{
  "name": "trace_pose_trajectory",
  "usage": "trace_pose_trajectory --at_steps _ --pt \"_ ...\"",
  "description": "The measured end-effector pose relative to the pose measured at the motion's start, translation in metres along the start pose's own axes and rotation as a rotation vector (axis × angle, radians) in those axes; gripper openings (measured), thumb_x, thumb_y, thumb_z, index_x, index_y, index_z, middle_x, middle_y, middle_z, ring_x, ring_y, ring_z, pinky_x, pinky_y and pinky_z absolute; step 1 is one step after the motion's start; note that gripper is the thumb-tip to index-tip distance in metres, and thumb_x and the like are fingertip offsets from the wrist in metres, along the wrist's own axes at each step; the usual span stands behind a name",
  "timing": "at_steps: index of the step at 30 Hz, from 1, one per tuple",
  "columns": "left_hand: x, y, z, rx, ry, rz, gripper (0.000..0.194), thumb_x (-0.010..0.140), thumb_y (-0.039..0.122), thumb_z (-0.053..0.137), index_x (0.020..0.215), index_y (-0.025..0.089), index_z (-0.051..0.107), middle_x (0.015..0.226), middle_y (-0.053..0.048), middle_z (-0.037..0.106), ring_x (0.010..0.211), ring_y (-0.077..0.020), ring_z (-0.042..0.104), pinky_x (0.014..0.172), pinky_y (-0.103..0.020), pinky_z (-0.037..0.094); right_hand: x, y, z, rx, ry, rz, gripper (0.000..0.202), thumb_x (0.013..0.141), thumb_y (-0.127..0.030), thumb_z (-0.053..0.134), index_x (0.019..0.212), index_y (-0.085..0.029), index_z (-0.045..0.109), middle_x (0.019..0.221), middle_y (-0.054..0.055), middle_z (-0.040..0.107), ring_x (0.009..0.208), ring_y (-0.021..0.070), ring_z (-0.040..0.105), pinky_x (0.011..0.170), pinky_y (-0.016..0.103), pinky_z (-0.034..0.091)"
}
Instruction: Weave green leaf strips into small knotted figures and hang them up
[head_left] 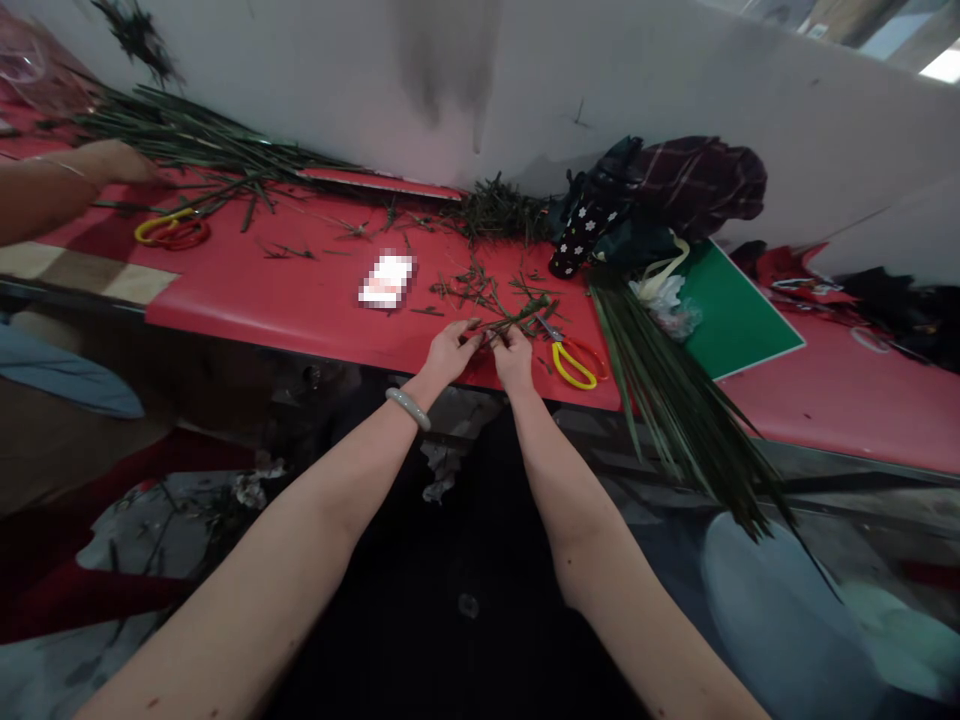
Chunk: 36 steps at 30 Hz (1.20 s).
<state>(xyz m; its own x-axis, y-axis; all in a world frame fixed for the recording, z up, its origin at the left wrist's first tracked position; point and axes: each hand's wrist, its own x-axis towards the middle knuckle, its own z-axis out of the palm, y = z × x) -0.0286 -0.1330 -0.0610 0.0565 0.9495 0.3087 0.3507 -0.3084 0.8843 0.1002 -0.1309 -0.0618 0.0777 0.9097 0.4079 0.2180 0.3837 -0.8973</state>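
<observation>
At the front edge of the red-covered table (322,300), my left hand (451,352) and my right hand (514,358) are close together. Both have their fingers closed on a small, dark green piece of leaf strips (517,320), its exact shape too small to make out. Scissors with yellow and red handles (574,365) lie just right of my right hand, blades pointing toward the piece. Loose green leaf scraps (476,288) are scattered beyond my fingers. Long green palm leaves (667,400) hang over the table edge farther right.
Another person's hand (120,162) is at the left, near other scissors (174,230) and long leaf stalks (195,135). A pile of leaf scraps (502,212), a flowered black bottle (589,225) and a green board (739,315) stand or lie toward the wall. A stool (780,600) is below right.
</observation>
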Motion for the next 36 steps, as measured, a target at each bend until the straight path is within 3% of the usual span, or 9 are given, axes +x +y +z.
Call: trace_pose_trajectory --at_steps 5,7,11,13,17,22,30,36 --pt "-0.003 0.011 -0.005 -0.041 -0.015 -0.057 0.053 0.077 0.026 0.053 0.128 0.019 0.043 0.115 -0.008 0.058 0.067 -0.0098 0.055 0.069 -0.025 0.046 -0.002 0.001 0.002 -0.001 -0.004 0.021 0.024 0.071 -0.030 0.048 0.089 -0.017 0.056 0.081 0.004 0.062 0.067 0.0134 0.054 0.068 0.029 0.045" --pt "-0.004 0.014 -0.006 -0.081 -0.024 -0.077 0.055 0.076 0.024 0.054 0.129 0.020 0.041 0.121 -0.008 0.055 0.071 -0.0099 0.056 0.071 -0.025 0.047 -0.002 0.000 0.003 -0.036 -0.016 0.001 0.023 0.071 -0.028 0.047 0.089 -0.017 0.056 0.082 0.004 0.063 0.069 0.0138 0.055 0.069 0.029 0.045" --pt "-0.002 0.011 -0.005 -0.127 -0.033 -0.012 0.033 0.073 0.018 0.056 0.106 0.017 0.061 0.116 -0.008 0.058 0.102 -0.0149 0.054 0.091 -0.028 0.042 -0.001 -0.002 0.003 -0.186 -0.091 -0.064 0.016 0.068 -0.022 0.047 0.080 -0.020 0.059 0.079 0.003 0.063 0.076 0.0158 0.056 0.074 0.030 0.045" --pt "-0.001 0.010 -0.005 -0.153 -0.002 0.004 0.022 0.074 0.015 0.055 0.093 0.016 0.065 0.107 -0.007 0.061 0.105 -0.0148 0.053 0.095 -0.028 0.040 0.000 -0.003 0.003 -0.254 -0.107 -0.091 0.014 0.068 -0.021 0.046 0.075 -0.020 0.059 0.078 0.004 0.063 0.077 0.0166 0.056 0.075 0.030 0.044" --pt "-0.002 0.014 -0.004 -0.216 0.107 -0.064 0.016 0.073 0.014 0.055 0.085 0.015 0.066 0.100 -0.007 0.064 0.093 -0.0140 0.059 0.090 -0.029 0.045 -0.001 -0.002 0.004 -0.286 -0.070 -0.084 0.015 0.071 -0.026 0.046 0.075 -0.019 0.059 0.078 0.005 0.063 0.076 0.0174 0.056 0.073 0.030 0.044" --pt "-0.004 0.017 -0.004 -0.268 0.152 -0.098 0.013 0.071 0.016 0.057 0.080 0.014 0.066 0.095 -0.007 0.065 0.089 -0.0143 0.060 0.087 -0.029 0.047 -0.002 -0.004 0.003 -0.238 -0.033 -0.012 0.017 0.072 -0.032 0.047 0.074 -0.019 0.058 0.072 0.002 0.062 0.068 0.0153 0.054 0.067 0.028 0.043" --pt "-0.006 0.012 -0.007 -0.391 0.064 -0.144 0.016 0.070 0.028 0.057 0.073 0.013 0.064 0.074 -0.004 0.064 0.070 -0.0116 0.058 0.068 -0.024 0.047 0.001 0.002 0.002 -0.105 0.027 0.074 0.020 0.075 -0.038 0.044 0.068 -0.019 0.050 0.059 -0.002 0.051 0.055 0.0107 0.044 0.055 0.023 0.037" --pt "-0.006 0.016 -0.008 -0.415 0.058 -0.178 0.016 0.072 0.028 0.056 0.072 0.013 0.061 0.066 -0.001 0.060 0.053 -0.0068 0.049 0.055 -0.020 0.044 0.000 0.000 0.002 -0.046 0.087 0.031 0.014 0.076 -0.032 0.045 0.077 -0.019 0.050 0.070 0.001 0.056 0.061 0.0118 0.048 0.061 0.026 0.042"
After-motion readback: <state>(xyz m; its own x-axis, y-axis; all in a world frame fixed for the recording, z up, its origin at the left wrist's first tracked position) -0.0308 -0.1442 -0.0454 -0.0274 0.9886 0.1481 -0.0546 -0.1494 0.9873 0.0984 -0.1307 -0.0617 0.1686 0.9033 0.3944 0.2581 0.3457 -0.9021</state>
